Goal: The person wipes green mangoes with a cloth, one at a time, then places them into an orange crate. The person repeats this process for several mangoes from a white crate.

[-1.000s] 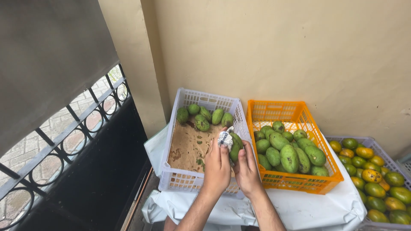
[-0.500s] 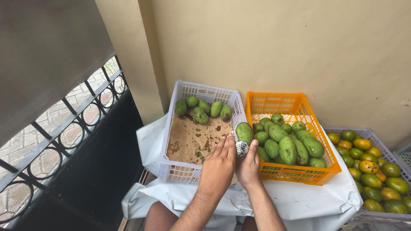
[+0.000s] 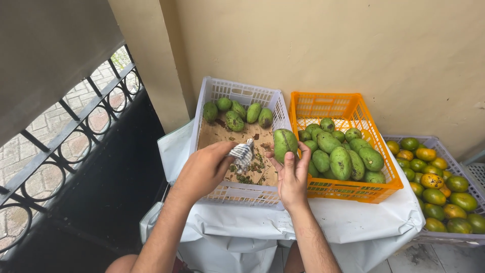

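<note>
Your right hand grips an upright green mango, just right of your left hand clutching a striped cloth.

No labels, signs or screens appear. Three open plastic crates sit mid-frame: a white one centre-left, an orange one centre, a pale one at right.

White-covered table carries 2 crates: white crate, orange crate, side by side.
</note>
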